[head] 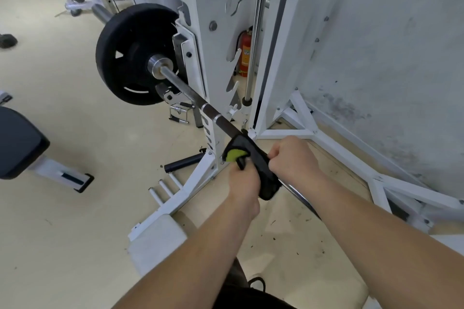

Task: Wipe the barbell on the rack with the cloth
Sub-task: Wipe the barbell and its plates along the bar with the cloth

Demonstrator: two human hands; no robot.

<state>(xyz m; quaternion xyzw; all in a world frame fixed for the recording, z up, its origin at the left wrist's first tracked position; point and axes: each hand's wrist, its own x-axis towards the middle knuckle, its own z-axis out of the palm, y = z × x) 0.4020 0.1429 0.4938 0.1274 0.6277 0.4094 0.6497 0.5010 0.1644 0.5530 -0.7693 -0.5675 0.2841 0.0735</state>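
The barbell (193, 101) runs diagonally from a black weight plate (130, 55) at upper left down toward me, resting in the white rack (198, 40). A black cloth (261, 165) with a yellow-green patch is wrapped around the bar's shaft. My left hand (244, 180) grips the cloth from the left side, just below the patch. My right hand (292, 158) is curled around the cloth and bar from the right. A chrome stretch of bar (298, 195) shows below the cloth, between my forearms.
A dark padded bench (20, 143) stands at the left. A red fire extinguisher (245, 55) sits behind the rack, against a stained wall (376, 45) on the right. White rack feet, a black roller (184, 162) and cable handles lie on the beige floor.
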